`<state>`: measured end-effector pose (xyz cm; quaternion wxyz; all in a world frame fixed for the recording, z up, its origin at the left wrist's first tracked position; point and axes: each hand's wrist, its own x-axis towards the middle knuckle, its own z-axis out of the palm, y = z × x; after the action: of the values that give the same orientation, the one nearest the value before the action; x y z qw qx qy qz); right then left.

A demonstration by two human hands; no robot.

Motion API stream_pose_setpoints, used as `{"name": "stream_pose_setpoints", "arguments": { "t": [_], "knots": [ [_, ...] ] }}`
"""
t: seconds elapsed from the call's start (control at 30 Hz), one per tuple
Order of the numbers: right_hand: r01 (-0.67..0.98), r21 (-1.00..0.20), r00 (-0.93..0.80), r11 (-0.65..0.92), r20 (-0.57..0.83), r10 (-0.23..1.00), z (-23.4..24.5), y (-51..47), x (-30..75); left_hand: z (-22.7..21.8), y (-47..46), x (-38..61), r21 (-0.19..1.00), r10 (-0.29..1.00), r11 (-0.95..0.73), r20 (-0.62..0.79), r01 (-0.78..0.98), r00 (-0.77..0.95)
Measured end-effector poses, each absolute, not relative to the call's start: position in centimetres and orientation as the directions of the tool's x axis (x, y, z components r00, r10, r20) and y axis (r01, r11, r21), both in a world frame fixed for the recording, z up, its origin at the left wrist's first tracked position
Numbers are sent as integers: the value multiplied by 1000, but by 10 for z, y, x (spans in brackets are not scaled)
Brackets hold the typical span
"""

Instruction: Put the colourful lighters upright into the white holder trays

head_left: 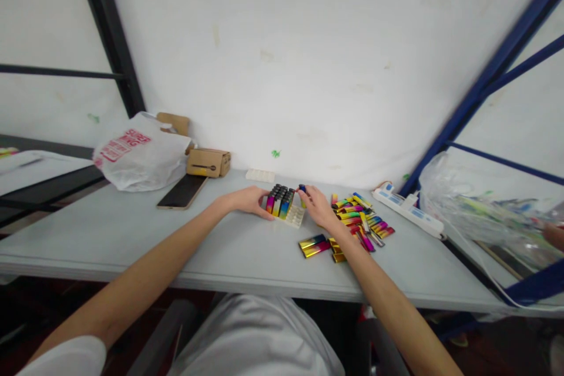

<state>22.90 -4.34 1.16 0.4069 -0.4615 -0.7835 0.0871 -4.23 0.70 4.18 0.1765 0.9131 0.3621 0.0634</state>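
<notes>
Grey table [132, 229], frame centre: the right hand [318, 207] pinches one lighter [302, 189] upright, just right of the filled rows [279, 200] in the white tray [295, 218]. The left hand [251, 200], curled, grips the tray's left side; loose lighters [359, 220] lie further right.

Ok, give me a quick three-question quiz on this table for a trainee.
1. True or false: the loose lighters lie right of the tray.
2. Which pinches a single lighter: A left hand, B right hand?
3. Fill in: the white ____ lies near the table's right end.
Key: 1 true. 2 B; the left hand rests against the tray's upright lighters. 3 power strip.
</notes>
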Motion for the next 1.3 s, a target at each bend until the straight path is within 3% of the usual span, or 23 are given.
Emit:
{"name": "stream_pose_setpoints", "arguments": {
  "t": [0.07, 0.3, 0.53, 0.8, 1.0, 1.13, 1.3],
  "knots": [
    [714, -460, -237, 528, 551, 800, 13, -44, 229, 42, 7, -42, 366, 685, -676, -11, 640, 729],
    [704, -497, -285, 507, 457, 843, 15, -45, 238, 40, 9, -43, 376, 687, -668, -18, 642, 726],
    [789, -358, -367, 499, 378, 850, 13, -39, 233, 40, 8, -43, 380, 690, -662, -28, 646, 723],
    [729, -482, -437, 486, 220, 872, 43, -62, 268, 41, 8, -41, 363, 701, -655, -36, 663, 712],
    [706, -547, -604, 450, -134, 785, 56, -75, 296, 43, 6, -42, 359, 712, -643, -45, 676, 701],
    [757, -479, -599, 445, -235, 766, 56, -79, 289, 42, 7, -43, 365, 708, -646, -44, 671, 705],
    [820, -351, -527, 452, -157, 835, 61, -84, 279, 39, 12, -44, 369, 703, -648, -47, 666, 709]
  ]
}}
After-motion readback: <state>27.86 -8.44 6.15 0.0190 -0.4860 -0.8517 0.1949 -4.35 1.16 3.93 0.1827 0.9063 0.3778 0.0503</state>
